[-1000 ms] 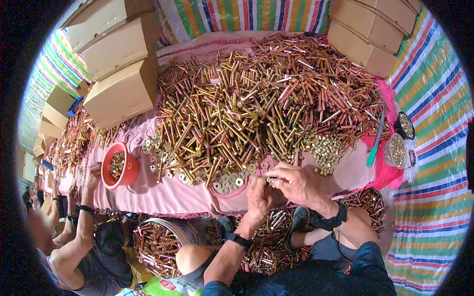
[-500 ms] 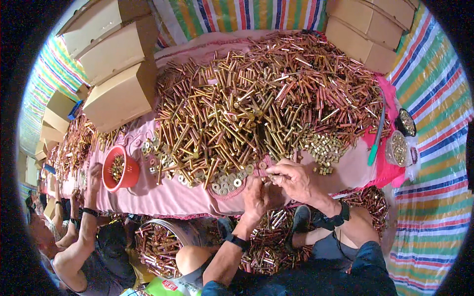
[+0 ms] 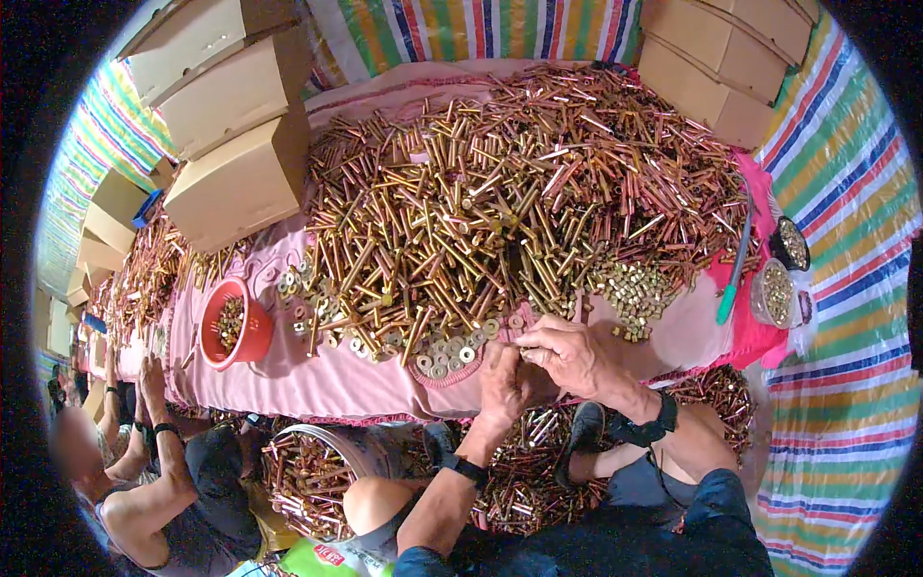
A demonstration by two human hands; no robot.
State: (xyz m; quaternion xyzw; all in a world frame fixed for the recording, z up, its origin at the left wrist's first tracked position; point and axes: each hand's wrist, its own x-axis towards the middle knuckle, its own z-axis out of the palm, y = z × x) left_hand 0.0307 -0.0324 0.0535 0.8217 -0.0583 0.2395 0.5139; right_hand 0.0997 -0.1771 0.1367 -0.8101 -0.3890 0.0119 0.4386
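Note:
My left hand is closed, fingers up, at the near edge of the pink cloth-covered table. Just right of it, my right hand pinches with thumb and forefinger, its fingertips meeting those of the left. Whatever small piece sits between them is mostly hidden by the fingers. Beside the left hand lie flat round washers on a pink ribbed mat. Small brass-coloured nuts are heaped beyond the right hand. A large pile of long yellowish bolts spreads out ahead of both hands.
A red plastic basket holds small metal parts. Cardboard boxes stand stacked at left and far right. A green-handled tool and a clear tub lie on the right. Below stands a bolt-filled bucket. Another person works at left.
My right hand's fingertips have dipped slightly closer to my left hand, which stays nearly in place. The other person's hand has drawn back from beside the red basket to meet their other hand.

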